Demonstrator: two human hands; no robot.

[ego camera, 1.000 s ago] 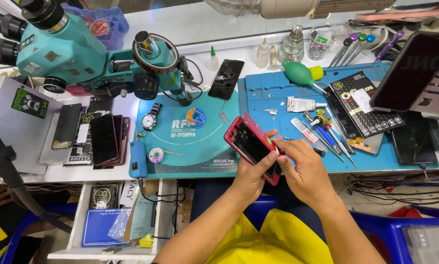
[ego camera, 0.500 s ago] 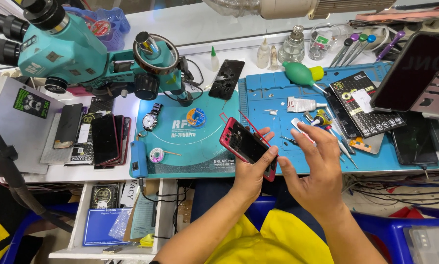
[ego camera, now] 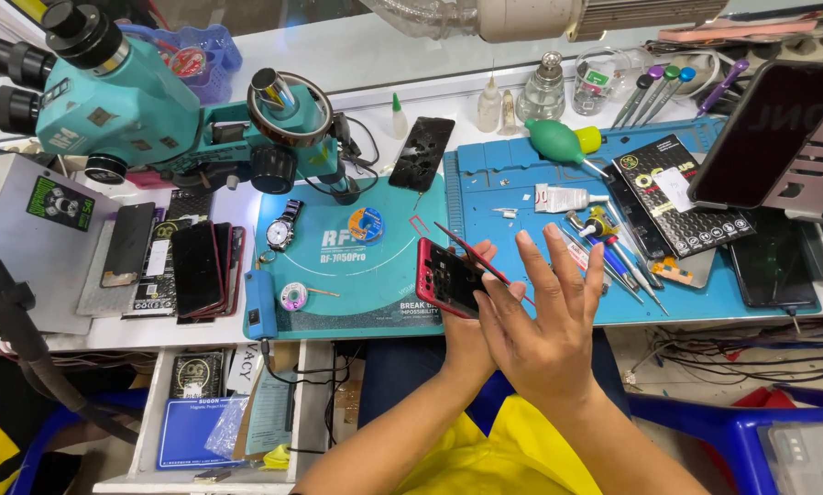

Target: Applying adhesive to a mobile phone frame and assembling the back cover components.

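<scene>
Your right hand (ego camera: 544, 316) is flat, fingers (ego camera: 558, 252) spread and straight, gripping nothing, palm down over the phone's right end. Your left hand (ego camera: 471, 316) sits mostly hidden under it, fingers clamped on the red phone (ego camera: 448, 275). The phone is tilted, above the round teal mat's (ego camera: 338, 293) right edge.

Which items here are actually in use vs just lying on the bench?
In use:
red phone, gripped by the left hand
its thin screen panel, lifted at one edge
right hand, open, fingers spread over the phone

Lying about:
microscope
wristwatch
green air blower
screwdrivers
stack of phones
blue mat
</scene>
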